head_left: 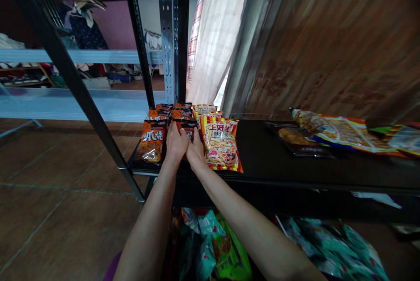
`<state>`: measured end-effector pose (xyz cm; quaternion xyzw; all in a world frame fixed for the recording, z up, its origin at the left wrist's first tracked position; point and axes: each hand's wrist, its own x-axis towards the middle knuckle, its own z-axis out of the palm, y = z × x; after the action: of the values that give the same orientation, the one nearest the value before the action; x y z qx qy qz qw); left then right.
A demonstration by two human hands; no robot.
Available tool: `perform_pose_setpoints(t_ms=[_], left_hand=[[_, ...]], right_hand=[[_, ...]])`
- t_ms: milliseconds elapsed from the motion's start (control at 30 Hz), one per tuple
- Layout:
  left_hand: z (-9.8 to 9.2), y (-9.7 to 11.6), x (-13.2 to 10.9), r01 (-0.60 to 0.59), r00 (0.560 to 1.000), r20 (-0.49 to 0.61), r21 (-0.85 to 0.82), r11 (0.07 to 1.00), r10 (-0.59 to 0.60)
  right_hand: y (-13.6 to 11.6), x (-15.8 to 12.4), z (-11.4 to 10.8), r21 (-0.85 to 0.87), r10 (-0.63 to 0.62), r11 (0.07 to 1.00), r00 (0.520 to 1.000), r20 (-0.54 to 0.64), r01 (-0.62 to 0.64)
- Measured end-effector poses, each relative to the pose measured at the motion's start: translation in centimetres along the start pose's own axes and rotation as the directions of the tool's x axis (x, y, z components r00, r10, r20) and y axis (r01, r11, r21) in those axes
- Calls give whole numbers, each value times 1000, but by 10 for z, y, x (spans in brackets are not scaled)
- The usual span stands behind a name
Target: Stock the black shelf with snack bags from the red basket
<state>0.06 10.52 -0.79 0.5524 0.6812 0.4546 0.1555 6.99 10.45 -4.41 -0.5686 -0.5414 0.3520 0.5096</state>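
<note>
My left hand (176,140) and my right hand (196,150) are together at the front of the black shelf, gripping an orange-and-black snack bag (187,126) by its two sides. They cover most of that bag. Close on the left stands a matching orange snack bag (151,143), upright at the shelf's end. A red-and-yellow prawn cracker bag (222,145) stands just right of my right hand. More bags of both kinds are lined up behind these, partly hidden.
Several snack bags lie flat farther right, among them a dark bag (298,139) and a blue-and-orange bag (348,132). Black uprights (78,93) frame the shelf's left end. Below are green and teal snack bags (229,246). A patterned curtain (315,53) hangs behind.
</note>
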Motion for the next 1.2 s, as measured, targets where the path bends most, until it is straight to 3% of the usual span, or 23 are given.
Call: perform_pose_setpoints(t_ms=[167, 300, 500, 600, 700, 833, 1000, 1200], left_hand=[[-1, 0, -17, 26, 999, -22, -30, 999, -26], [-7, -8, -10, 62, 998, 26, -83, 995, -60], [-49, -7, 7, 23, 993, 121, -119, 993, -9], [-71, -15, 4, -36, 998, -41, 29, 999, 37], [-79, -31, -5, -71, 984, -163, 55, 996, 79], [-67, -40, -18, -138, 988, -65, 0, 990, 138], [-38, -25, -26, -105, 986, 135, 69, 992, 95], [-14, -17, -18, -97, 982, 170, 108, 989, 77]], right_hand=[[-1, -5, -7, -52, -123, 991, 992, 3, 123], [-2, -10, -11, -82, -155, 985, 988, 12, 155], [-4, -27, -24, -89, -310, 944, 947, 80, 317], [2, -39, -31, -106, -368, 918, 921, 130, 382], [8, -48, -33, -130, -375, 910, 915, 151, 394], [8, -47, -31, -146, -346, 920, 929, 136, 364], [0, -37, -26, -180, -286, 935, 951, 119, 304], [-2, -23, -17, -108, -172, 978, 984, 48, 176]])
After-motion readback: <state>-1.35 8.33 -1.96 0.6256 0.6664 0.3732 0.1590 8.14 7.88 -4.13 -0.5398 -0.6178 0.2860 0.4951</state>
